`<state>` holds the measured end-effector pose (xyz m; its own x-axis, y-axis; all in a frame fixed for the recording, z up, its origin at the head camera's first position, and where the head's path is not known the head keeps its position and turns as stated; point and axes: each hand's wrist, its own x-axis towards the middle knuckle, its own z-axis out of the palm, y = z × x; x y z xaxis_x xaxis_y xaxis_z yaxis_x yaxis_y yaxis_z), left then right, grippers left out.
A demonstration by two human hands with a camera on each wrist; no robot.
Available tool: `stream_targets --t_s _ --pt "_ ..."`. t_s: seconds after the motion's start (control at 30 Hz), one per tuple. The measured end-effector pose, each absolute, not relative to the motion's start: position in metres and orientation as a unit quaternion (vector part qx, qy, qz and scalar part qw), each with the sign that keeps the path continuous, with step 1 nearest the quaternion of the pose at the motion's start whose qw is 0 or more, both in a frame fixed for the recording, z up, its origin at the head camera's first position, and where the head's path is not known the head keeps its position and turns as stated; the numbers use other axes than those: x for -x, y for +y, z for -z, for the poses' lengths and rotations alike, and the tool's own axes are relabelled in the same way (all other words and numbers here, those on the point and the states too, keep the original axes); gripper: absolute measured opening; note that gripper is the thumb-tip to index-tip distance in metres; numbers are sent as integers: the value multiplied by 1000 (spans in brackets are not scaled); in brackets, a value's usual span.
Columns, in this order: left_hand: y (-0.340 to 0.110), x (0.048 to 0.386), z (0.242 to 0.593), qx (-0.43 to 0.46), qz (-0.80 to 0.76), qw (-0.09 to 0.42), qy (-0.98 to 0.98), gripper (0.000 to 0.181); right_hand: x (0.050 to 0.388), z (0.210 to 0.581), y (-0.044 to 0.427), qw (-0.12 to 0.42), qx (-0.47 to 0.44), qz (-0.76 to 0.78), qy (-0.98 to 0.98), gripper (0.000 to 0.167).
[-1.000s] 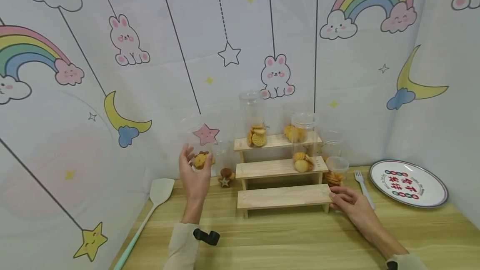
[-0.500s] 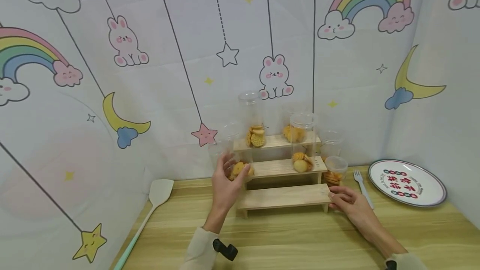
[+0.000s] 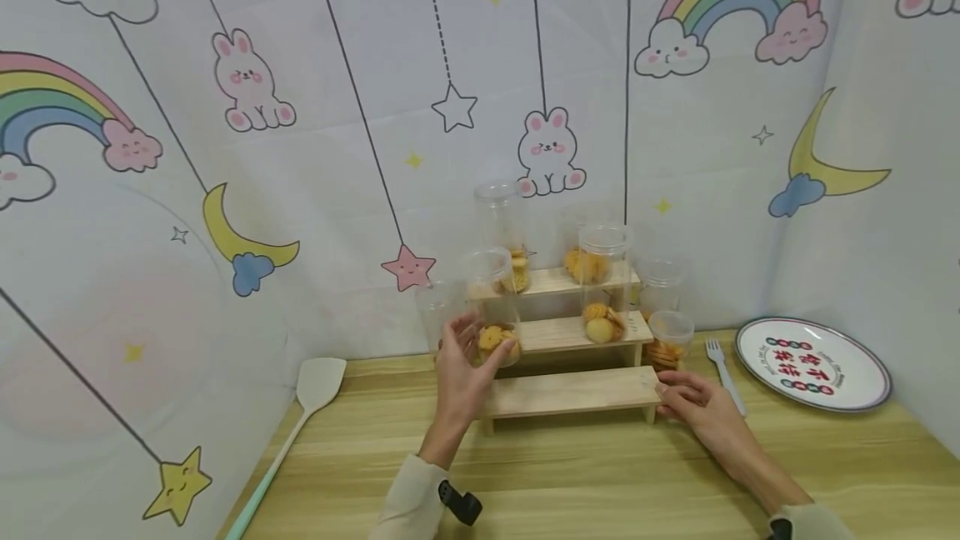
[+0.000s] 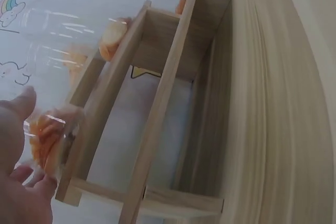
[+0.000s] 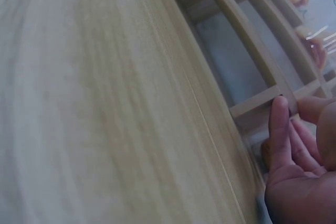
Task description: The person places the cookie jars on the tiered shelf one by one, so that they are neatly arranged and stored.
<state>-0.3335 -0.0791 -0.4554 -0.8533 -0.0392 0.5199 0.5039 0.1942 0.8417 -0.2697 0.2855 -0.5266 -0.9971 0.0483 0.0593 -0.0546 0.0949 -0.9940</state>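
In the head view the left hand (image 3: 463, 373) grips the lower part of a clear jar of cookies (image 3: 498, 342) at the left end of the middle step of a three-step wooden rack (image 3: 570, 391). The left wrist view shows this jar (image 4: 48, 139) between thumb and fingers, by the edge of the step; whether its base touches the wood I cannot tell. My right hand (image 3: 708, 415) pinches the right end of the lowest step, thumb and fingers around its corner, as the right wrist view of the hand (image 5: 302, 166) also shows.
Jars stand on the top step (image 3: 514, 272) and on the middle step's right (image 3: 602, 325). Other jars stand behind the rack's left and at its right (image 3: 666, 348). A fork (image 3: 724, 375) and plate (image 3: 813, 365) lie right, a spatula (image 3: 320, 383) left.
The left hand has carried its jar rightward from beside the rack to the left end of the middle step. My right hand has stayed at the lowest step's right end.
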Motion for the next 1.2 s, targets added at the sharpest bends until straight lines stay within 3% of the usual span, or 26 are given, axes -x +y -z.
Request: stream_targets --t_s 0.57,0.93,1.2 --pt "-85 341 469 208 459 258 -824 74 269 527 285 38 1 -672 -740 60" --pt "-84 341 470 195 476 264 -816 62 271 526 284 39 1 -677 -735 61" --pt "-98 350 462 182 586 249 -749 53 269 527 285 40 1 -675 -737 61"
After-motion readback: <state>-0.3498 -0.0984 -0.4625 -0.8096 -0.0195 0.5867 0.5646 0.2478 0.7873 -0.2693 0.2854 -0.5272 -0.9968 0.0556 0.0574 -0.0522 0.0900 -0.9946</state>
